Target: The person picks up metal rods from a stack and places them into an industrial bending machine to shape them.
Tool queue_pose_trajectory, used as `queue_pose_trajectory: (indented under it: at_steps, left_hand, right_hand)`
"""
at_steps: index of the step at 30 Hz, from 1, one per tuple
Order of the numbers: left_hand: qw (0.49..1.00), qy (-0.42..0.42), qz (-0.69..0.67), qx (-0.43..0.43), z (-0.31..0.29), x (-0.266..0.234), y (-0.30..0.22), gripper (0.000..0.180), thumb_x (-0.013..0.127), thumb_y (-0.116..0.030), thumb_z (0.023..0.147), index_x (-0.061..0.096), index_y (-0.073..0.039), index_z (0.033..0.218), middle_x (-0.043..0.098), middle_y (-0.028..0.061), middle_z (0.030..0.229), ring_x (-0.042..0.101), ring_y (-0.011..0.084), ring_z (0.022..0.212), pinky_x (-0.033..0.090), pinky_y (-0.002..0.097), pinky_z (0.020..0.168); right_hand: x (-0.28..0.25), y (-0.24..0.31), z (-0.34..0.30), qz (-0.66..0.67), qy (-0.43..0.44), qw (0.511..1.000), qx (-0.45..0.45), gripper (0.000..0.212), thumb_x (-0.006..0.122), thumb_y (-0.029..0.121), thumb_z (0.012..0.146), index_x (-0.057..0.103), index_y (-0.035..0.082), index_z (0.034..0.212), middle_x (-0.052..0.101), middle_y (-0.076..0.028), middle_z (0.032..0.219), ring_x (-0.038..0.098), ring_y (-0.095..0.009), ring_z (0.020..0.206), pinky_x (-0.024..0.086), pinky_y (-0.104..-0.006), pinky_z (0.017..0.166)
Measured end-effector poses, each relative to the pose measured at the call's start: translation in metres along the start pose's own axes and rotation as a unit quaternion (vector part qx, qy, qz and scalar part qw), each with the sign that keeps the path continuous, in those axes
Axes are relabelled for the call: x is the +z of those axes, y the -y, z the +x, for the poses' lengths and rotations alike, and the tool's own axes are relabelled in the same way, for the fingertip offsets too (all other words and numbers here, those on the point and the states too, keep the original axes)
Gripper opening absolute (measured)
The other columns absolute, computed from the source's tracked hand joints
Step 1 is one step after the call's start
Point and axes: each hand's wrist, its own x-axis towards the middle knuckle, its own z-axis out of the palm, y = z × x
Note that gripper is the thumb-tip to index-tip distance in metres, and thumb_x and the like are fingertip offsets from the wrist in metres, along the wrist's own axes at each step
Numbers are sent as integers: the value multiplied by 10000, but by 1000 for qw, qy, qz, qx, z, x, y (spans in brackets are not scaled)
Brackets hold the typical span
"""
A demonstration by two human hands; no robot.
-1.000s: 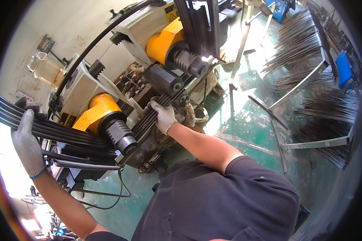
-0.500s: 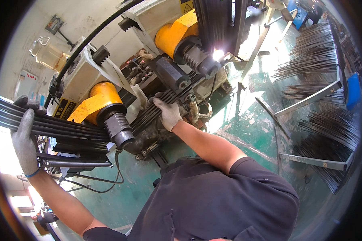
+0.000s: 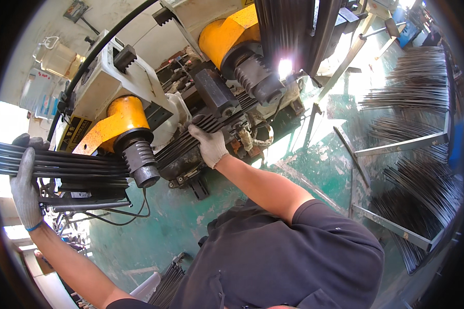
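Several long dark metal rods (image 3: 87, 164) lie side by side across the machine. At the far left my left hand (image 3: 27, 193), in a pale grey knit glove, wraps round the bundle with its thumb across the front. My right hand (image 3: 210, 147), gloved the same way, grips the rods further right, its fingertips hidden behind them. Between the hands a yellow clamp arm with a ribbed dark cylinder (image 3: 140, 162) stands in front of the rods. A second yellow arm (image 3: 224, 41) carries another ribbed cylinder (image 3: 259, 80) to the right. A dark hexagonal block (image 3: 215, 93) sits just above my right hand.
Racks of thin dark rods (image 3: 417, 90) stand at the right, with a metal frame bar (image 3: 402, 145) jutting out. Cables (image 3: 139, 216) hang beneath the left clamp. More rods (image 3: 166, 286) lie low beside my body. The floor (image 3: 288, 180) is worn green.
The whole view has shifted slightly, bringing rods low beside my body into sight. Both hands keep their hold on the rods; my right hand appears a little further left in the picture.
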Motion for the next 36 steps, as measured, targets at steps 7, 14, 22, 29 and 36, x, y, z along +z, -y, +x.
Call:
queue_pose_trajectory:
  at_steps: [7,14,22,29,36]
  left_hand:
    - [999,6,35,19,1,-10,9,396,696,-175,1002,603,2,1344,732,122,1156,709,202,1053,563,356,983]
    - [930,-3,330,161,-44,-48,18,373,493,-55,1074,605,59,1411,719,140,1278,685,213,1167,516,377,1089]
    - [982,-162,-8,97,-223,14,11,371,519,-44,988,640,-16,1337,687,145,1275,645,265,1211,499,410,1091]
    - [916,-79,-387,-72,-355,173,39,333,563,-69,985,643,-10,1302,668,143,1288,616,264,1231,493,439,1097]
    - [767,167,-576,-229,-475,361,25,289,578,-88,950,643,-12,1221,661,151,1218,615,289,1190,495,455,1085]
  right_hand:
    - [6,6,-3,-3,-5,1000,23,151,694,73,957,700,18,1098,728,-23,1019,684,-128,937,533,-292,885]
    - [-4,3,-16,-69,-16,998,1,154,734,137,919,701,25,1020,717,-25,927,646,-136,825,522,-319,776]
    - [-104,91,-137,-13,27,999,46,100,739,97,929,681,51,996,671,9,910,612,-101,850,512,-294,808]
    - [-334,244,-222,-212,-303,926,-70,208,688,221,1034,699,22,1091,754,-76,903,697,-163,780,577,-330,733]
    - [-504,494,-292,-307,-462,754,-353,203,719,212,1017,685,20,962,674,-23,742,621,-113,608,492,-276,563]
